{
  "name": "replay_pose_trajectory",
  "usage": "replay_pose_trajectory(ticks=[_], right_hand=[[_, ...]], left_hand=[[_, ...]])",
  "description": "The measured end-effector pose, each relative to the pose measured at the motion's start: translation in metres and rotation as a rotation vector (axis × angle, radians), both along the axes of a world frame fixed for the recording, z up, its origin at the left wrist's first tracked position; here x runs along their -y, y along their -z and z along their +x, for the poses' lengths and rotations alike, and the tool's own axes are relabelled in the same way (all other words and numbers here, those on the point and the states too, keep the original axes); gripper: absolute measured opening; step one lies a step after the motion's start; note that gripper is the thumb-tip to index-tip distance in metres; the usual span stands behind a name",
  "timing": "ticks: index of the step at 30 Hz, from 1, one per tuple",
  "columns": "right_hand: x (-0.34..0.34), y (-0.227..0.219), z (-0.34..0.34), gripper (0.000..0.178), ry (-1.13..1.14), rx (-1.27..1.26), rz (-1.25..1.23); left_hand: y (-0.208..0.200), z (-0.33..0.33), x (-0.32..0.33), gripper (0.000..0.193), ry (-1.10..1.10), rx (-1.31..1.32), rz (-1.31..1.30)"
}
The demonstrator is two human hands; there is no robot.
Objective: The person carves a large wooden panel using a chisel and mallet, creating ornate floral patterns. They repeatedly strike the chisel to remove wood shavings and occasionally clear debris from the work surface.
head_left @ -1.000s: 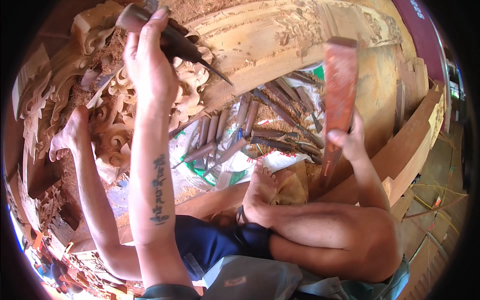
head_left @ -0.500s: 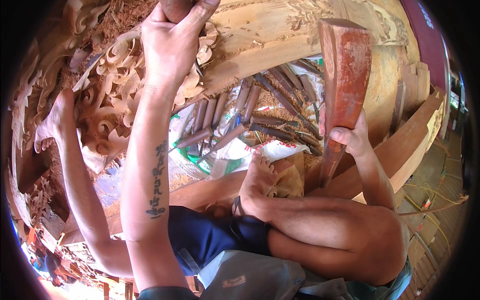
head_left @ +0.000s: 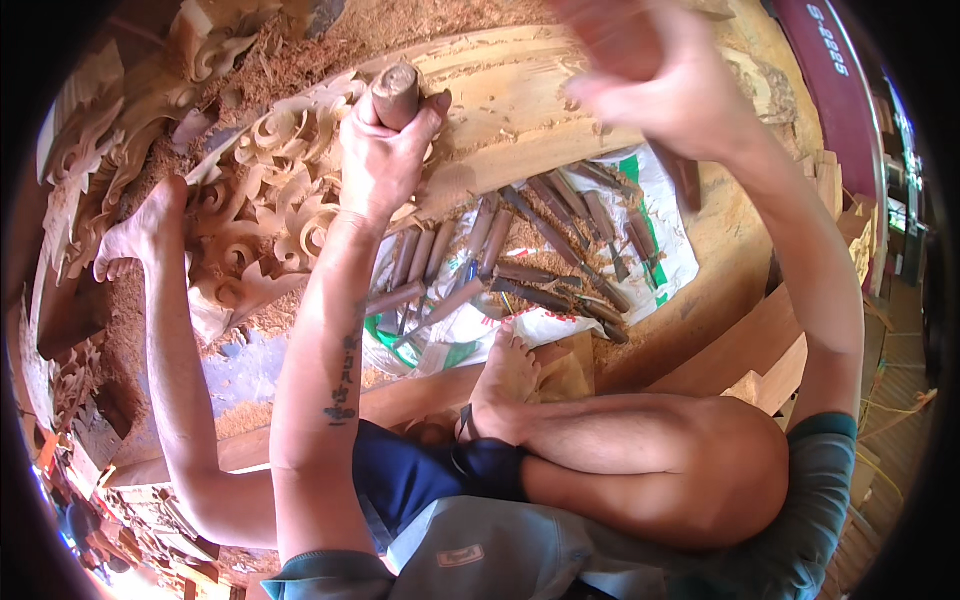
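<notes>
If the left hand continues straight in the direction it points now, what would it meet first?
Probably the pale wooden board ahead of the left hand, though depth is unclear here.

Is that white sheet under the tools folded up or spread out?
Spread out: many tools lie across the sheet, and its bare edge shows beyond them.

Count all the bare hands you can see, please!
2: the bare left hand, upper middle, around a round brown wooden handle; the bare right hand, upper right and blurred, around a reddish-brown wooden mallet. No others show.
</notes>
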State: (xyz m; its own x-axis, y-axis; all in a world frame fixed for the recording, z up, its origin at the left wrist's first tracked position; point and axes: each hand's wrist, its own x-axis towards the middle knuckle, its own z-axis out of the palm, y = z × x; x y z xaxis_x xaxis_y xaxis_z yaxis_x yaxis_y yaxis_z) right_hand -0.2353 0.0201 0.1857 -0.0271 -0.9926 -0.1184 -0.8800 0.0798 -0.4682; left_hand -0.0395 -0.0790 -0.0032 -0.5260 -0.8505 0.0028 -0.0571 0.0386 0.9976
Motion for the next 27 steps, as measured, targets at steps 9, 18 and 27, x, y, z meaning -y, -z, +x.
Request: replay_pose_trajectory(ticks=[9, 18, 27], right_hand=[[0.010, -0.002, 0.013, 0.070, -0.006, -0.084, 0.120], [-0.032, 0.034, -0.001, 0.056, 0.294, 0.225, -0.163], [-0.190, 0.087, -0.035, 0.061, 0.713, 0.588, 0.027]], left_hand=[[0.007, -0.007, -0.002, 0.016, -0.004, -0.132, 0.040], [0.002, -0.094, -0.052, 0.026, 0.542, -0.379, 0.383], [-0.008, -0.037, -0.123, 0.035, 0.646, -0.012, -0.800]])
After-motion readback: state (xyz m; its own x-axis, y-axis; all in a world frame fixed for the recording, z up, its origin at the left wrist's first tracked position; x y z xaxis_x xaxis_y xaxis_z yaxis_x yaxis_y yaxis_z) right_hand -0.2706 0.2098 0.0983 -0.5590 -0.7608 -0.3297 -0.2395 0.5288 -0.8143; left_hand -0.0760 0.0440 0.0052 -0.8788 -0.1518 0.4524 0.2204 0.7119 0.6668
